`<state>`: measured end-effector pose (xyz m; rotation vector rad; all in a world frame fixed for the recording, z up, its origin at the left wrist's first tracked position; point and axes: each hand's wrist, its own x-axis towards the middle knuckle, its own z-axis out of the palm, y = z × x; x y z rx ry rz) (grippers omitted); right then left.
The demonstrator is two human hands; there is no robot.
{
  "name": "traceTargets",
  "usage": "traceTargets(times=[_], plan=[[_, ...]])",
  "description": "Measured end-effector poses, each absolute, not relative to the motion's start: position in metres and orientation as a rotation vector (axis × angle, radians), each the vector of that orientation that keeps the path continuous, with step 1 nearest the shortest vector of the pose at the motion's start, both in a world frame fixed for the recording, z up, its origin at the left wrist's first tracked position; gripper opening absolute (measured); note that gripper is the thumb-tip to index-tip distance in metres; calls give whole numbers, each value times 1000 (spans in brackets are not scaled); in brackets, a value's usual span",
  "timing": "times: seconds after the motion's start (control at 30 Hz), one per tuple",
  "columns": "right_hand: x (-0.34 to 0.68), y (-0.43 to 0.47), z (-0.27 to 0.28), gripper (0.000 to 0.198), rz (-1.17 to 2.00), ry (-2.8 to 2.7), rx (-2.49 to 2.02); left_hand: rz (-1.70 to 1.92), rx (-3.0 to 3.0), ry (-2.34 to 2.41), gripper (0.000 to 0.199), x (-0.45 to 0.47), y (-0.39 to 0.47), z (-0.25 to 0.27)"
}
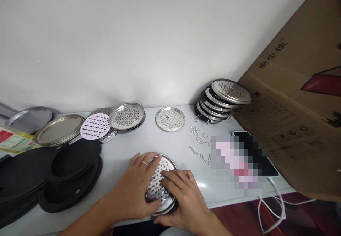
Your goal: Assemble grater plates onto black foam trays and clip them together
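Observation:
A round metal grater disc (165,164) with a perforated face lies at the near edge of the table, with a dark rim showing beneath it. My left hand (137,181), which wears a ring, grips its left side, thumb on the near part of the face. From the right, my right hand (183,193) clasps the same disc, fingers curled over its face and thumb low at the near rim. The hands cover much of both sides. Beyond them lies a single grater disc (170,119), and small metal rings and clips (204,158) are scattered to the right.
Stacked grater discs (231,91) with black layers stand at the back right, by a cardboard box (287,122). More discs (128,116), plain metal plates (60,129) and black moulded trays (71,179) occupy the left. A phone (270,166) with white cable lies right, beside a pixelated patch.

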<state>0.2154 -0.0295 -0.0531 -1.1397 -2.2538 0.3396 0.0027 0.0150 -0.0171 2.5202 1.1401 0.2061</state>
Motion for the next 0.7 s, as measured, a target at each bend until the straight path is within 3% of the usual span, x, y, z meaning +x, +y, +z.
traceTargets(times=[0.1,0.3,0.7], plan=[[215,-30,-55,73,340,-2233,-1140,181,2503,1183,108,8,6,-20],[213,-30,-52,77,340,-2160,-1114,153,2495,1204,102,16,6,-18],[218,-36,-51,60,321,-2026,-1078,178,2512,1145,102,13,9,-22]])
